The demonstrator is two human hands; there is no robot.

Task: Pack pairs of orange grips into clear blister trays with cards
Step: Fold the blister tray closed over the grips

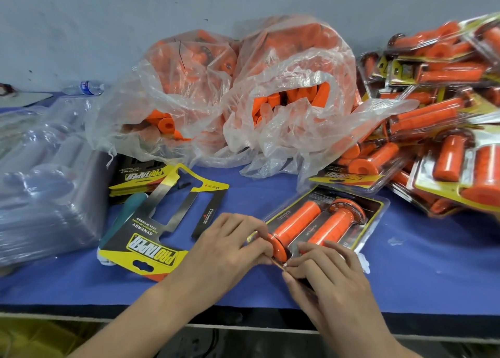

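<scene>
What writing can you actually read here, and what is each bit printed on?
"PROTAPER": loose card, upside down to the camera.
"SYNERGY": same card.
"FULL DIAMOND": same card.
"PROTAPER": card stack behind it.
"PROTAPER": finished pack at right.
Too blurred to read: small print inside the blister tray, and the water bottle label.
</scene>
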